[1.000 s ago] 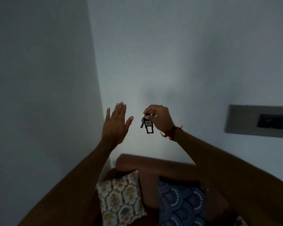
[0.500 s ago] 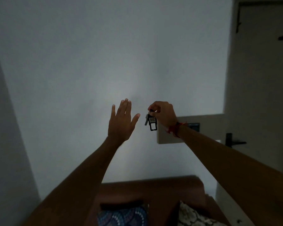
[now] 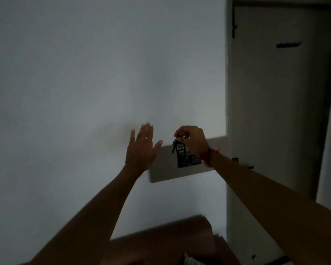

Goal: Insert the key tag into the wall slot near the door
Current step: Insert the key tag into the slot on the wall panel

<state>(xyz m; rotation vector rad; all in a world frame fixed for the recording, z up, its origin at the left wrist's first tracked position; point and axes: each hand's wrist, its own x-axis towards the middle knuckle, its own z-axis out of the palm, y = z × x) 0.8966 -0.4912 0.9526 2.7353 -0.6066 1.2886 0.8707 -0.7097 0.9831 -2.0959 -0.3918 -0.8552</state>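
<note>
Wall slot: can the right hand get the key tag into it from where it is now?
Probably yes. The right hand holds the key tag just above the wall slot, nothing between them; the left hand is off to the side.

Two bare hands are raised: one open left hand [image 3: 140, 148] and one right hand [image 3: 192, 140] pinching one small dark key tag [image 3: 180, 148] with one dark metal key [image 3: 173, 147] beside it. One grey rectangular wall plate [image 3: 162, 165], one pale door [image 3: 279, 92], one red thread wristband [image 3: 208, 156].
</note>
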